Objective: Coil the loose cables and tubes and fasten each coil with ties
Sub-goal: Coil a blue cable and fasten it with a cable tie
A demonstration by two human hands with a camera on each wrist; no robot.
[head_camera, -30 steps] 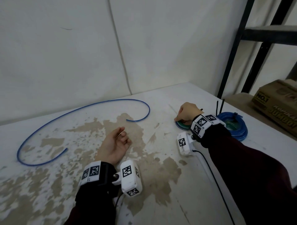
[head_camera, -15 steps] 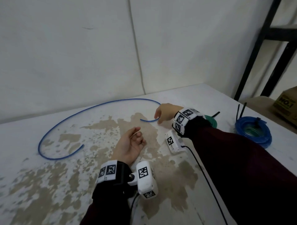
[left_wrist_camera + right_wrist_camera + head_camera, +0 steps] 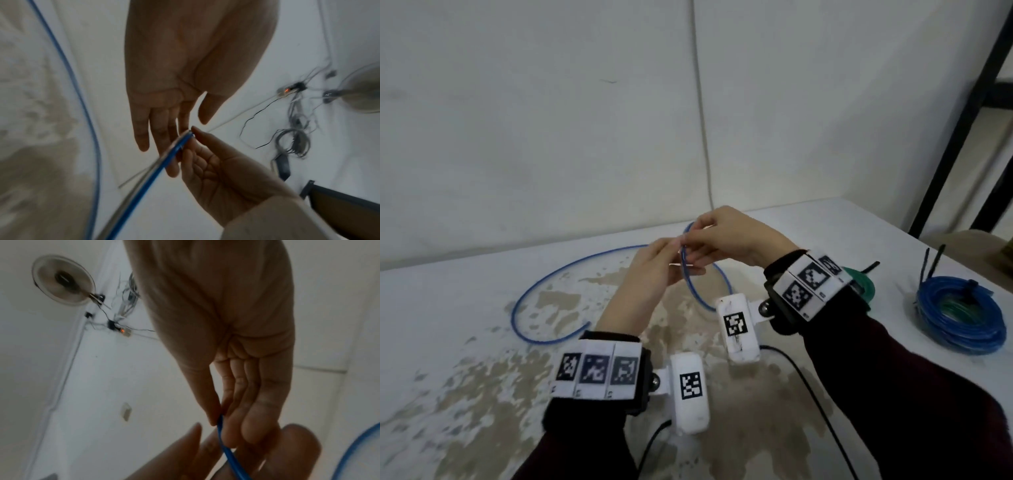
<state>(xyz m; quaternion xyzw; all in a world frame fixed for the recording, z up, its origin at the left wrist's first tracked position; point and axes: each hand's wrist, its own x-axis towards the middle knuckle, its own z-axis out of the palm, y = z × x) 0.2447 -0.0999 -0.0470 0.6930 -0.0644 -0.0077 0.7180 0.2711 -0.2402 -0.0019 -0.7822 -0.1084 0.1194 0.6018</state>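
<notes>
— Where's the loose blue tube right now?

— One end is up off the bench, pinched in the right hand between thumb and forefinger. Below those fingers it bends down and sweeps away in a wide arc across the stained bench top, its far end lying well out past the left hand.

— And the left hand, is it gripping anything?

— Its fingers are nearly straight and close together, lying right against the tube just under the right fingertips. A thin pale strand runs alongside the tube there; I can't tell from these views whether the left fingers actually clamp it or only touch it.

— What lies off to the side?

— Beyond the right wrist, a small green coil sits on the bench, half hidden by the wristband. Farther out from the right fingers is a tied blue coil, with black tie tails sticking upward from it. Both are well apart from the hands.
</notes>
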